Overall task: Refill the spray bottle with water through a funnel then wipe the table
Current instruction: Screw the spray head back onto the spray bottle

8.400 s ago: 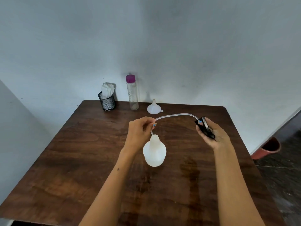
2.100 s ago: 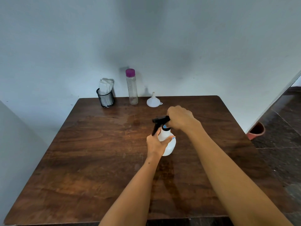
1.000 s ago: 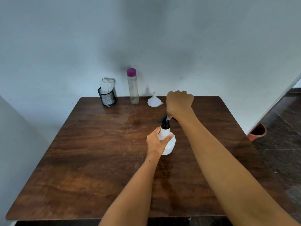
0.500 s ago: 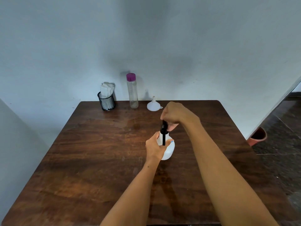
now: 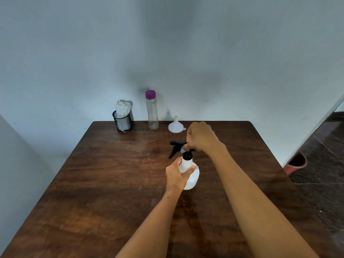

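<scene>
At the far left of the brown table (image 5: pixel 104 183) stands a black mesh cup (image 5: pixel 122 123) stuffed with white paper; just right of it a clear bottle (image 5: pixel 152 112) with a purple cap, then a white funnel (image 5: pixel 176 125) resting mouth-down. Near the centre the left hand (image 5: pixel 176 175) curls round the neck of the white spray bottle (image 5: pixel 191 175), which stands upright on the table; the right hand (image 5: pixel 202 138) clamps its black trigger head (image 5: pixel 176 146) from above, nozzle pointing left. At the far right 1 red pot (image 5: pixel 296 162) sits on the floor.

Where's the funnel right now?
The funnel sits upside down at the table's far edge by the wall, just right of the purple-capped bottle, behind the right hand.
</scene>
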